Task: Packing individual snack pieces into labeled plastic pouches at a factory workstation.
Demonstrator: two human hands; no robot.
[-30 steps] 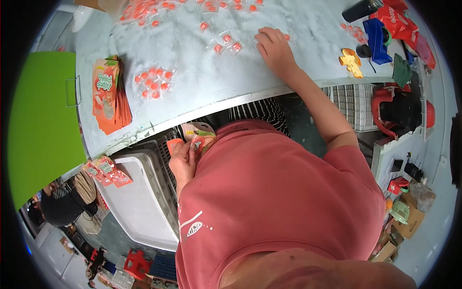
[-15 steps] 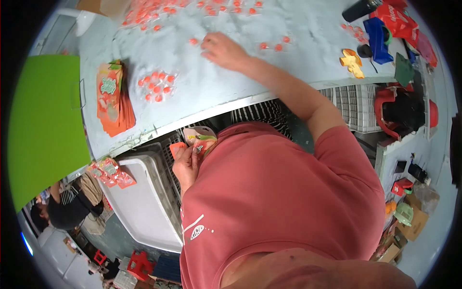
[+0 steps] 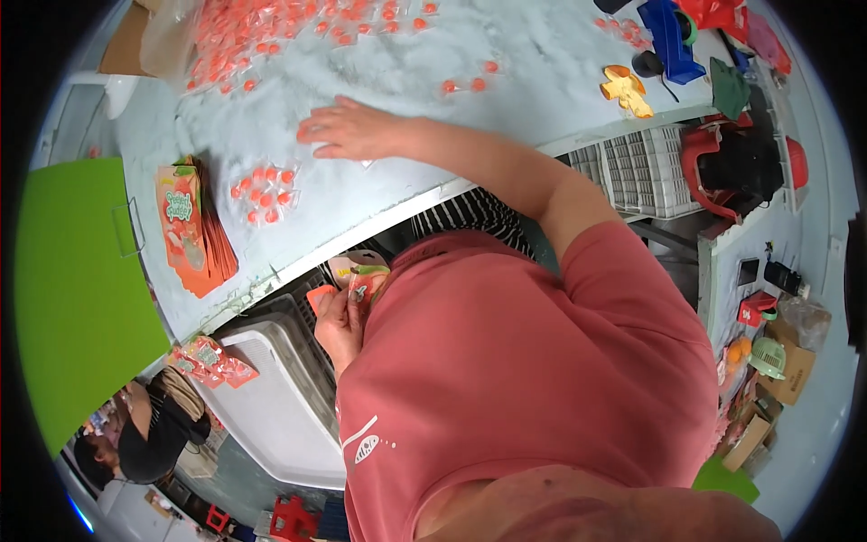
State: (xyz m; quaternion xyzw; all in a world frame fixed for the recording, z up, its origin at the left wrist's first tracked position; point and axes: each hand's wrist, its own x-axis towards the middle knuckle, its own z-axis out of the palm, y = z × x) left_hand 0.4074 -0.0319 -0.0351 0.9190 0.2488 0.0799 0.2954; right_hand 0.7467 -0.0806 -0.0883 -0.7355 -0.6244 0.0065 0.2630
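My right hand [image 3: 350,132] lies over the pale tabletop with fingers spread. A sliver of clear wrapper [image 3: 368,163] shows at the near side of its wrist; whatever else is under the palm is hidden. To its left is a small group of red candies in clear wrappers [image 3: 264,194]. Low by my waist, my left hand [image 3: 338,327] is closed on a red and green printed pouch [image 3: 363,284], partly hidden by my shirt. An orange edge [image 3: 318,296] sticks out beside its fingers. A fanned stack of similar pouches [image 3: 191,226] rests near the table's left end.
Many wrapped candies [image 3: 262,36] cover the far left of the table, and a few [image 3: 477,85] lie far right of centre. Orange peel [image 3: 627,90] and a blue tape dispenser [image 3: 673,45] are at right. Filled pouches [image 3: 212,359] sit on a white tray [image 3: 262,411] below the table.
My right hand has swept left and nearer, its fingers now spread. The single candy beside it is no longer in sight. The left hand keeps its pouch; the whole view has shifted.
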